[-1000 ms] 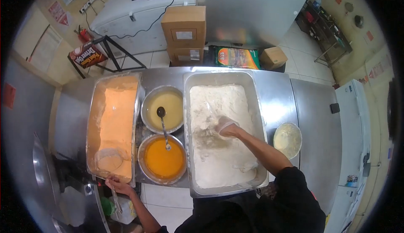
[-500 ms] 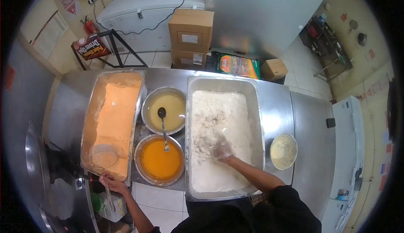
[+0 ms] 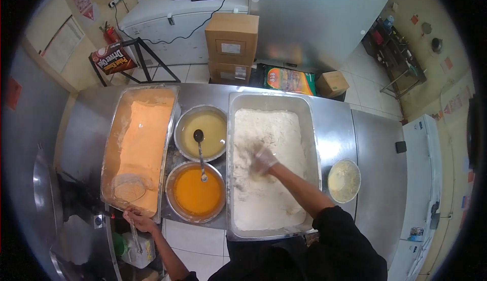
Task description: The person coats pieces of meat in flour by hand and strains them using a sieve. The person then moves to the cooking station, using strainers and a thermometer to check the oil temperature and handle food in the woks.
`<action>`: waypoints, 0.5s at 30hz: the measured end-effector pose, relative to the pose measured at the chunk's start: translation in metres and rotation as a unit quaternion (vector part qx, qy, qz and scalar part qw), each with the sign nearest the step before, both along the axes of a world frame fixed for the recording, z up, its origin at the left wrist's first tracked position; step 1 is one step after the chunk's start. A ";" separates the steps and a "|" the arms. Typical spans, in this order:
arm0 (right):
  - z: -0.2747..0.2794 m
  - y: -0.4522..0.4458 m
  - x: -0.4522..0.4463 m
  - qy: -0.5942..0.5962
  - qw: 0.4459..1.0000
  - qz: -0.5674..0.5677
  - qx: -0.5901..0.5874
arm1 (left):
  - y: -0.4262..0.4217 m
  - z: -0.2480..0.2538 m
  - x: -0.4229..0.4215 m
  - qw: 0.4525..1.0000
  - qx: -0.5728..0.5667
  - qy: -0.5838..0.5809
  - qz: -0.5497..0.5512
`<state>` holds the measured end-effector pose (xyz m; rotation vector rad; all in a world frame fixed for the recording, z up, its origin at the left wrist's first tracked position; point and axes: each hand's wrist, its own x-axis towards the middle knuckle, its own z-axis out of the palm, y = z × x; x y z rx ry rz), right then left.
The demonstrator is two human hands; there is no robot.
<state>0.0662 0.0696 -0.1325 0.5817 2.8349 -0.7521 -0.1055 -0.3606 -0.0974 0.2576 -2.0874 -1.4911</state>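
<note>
At the near end of the left tray [image 3: 110, 144], just below the sieve [image 3: 130, 187], the left hand [image 3: 140, 222] has its fingers drawn together; I cannot tell what they grip. Next come two bowls [image 3: 170, 192], a spoon [image 3: 201, 155] lying across them. In the right tray [image 3: 310, 129], flour [image 3: 271, 200] lies under and around the gloved right hand [image 3: 264, 161], whose fingers are too blurred to show their spread or any hold.

White powder [image 3: 269, 205], peach-orange powder [image 3: 143, 139], bright orange liquid [image 3: 198, 196], pale yellow liquid [image 3: 212, 135], black sleeve [image 3: 345, 235], brown carton [image 3: 231, 30]
</note>
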 end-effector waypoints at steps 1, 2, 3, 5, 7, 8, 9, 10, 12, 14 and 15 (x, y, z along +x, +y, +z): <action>0.002 0.010 -0.007 0.023 0.999 -0.035 -0.022 | -0.006 -0.003 -0.002 1.000 -0.002 0.003 0.002; 0.006 0.022 -0.013 0.037 0.997 -0.066 -0.028 | -0.012 -0.010 -0.006 0.999 -0.027 0.020 -0.007; 0.008 0.034 -0.018 0.039 0.995 -0.090 -0.024 | -0.016 -0.016 -0.009 0.998 -0.052 0.036 -0.015; 0.008 0.060 -0.027 0.007 0.991 -0.132 0.025 | -0.019 -0.020 -0.014 0.998 -0.022 0.054 -0.026; 0.033 0.077 -0.024 -0.027 0.994 -0.073 0.073 | -0.016 -0.018 -0.012 0.999 0.024 0.033 -0.022; 0.044 0.082 -0.018 -0.062 0.991 -0.020 0.119 | -0.018 -0.021 -0.011 0.999 0.025 0.030 -0.019; 0.026 0.091 -0.013 -0.065 0.990 -0.019 0.120 | -0.020 -0.024 -0.011 0.998 0.036 0.038 -0.025; -0.011 0.104 -0.010 -0.093 0.993 0.038 0.069 | -0.021 -0.027 -0.014 0.997 0.047 0.047 -0.032; -0.050 0.097 0.003 -0.093 0.974 0.161 0.127 | -0.030 -0.040 -0.018 0.998 0.023 0.050 -0.026; -0.055 0.048 0.013 -0.074 0.955 0.176 0.229 | -0.027 -0.037 -0.020 0.998 0.001 0.059 -0.016; -0.050 0.025 0.017 -0.085 0.964 0.128 0.219 | -0.021 -0.023 -0.014 0.998 -0.020 0.063 -0.019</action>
